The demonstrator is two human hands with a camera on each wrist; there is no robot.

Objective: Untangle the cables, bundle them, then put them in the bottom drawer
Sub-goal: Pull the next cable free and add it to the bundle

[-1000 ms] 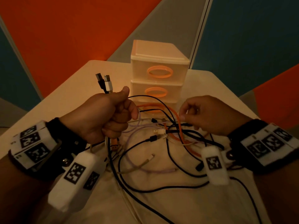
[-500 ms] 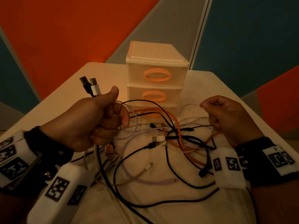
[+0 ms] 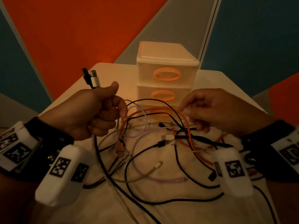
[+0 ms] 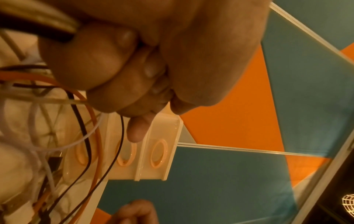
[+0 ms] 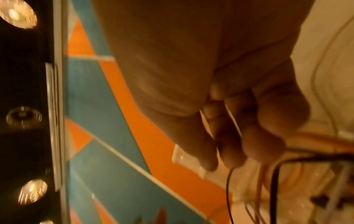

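The left hand (image 3: 90, 113) is fisted round several cables, two plugs (image 3: 91, 77) sticking up above it; the right hand (image 3: 215, 110) pinches a thin pale strand over the tangle (image 3: 158, 143) on the counter (image 3: 208, 81). The bottom drawer (image 3: 161, 111) hides behind looping cables. Half a second ago the right hand was raised further right, and it has since dropped back onto the tangle.

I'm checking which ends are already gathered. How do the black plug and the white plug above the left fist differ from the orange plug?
The black plug and white plug stick up above the left hand; the orange plug hangs below it. All three look like USB ends.
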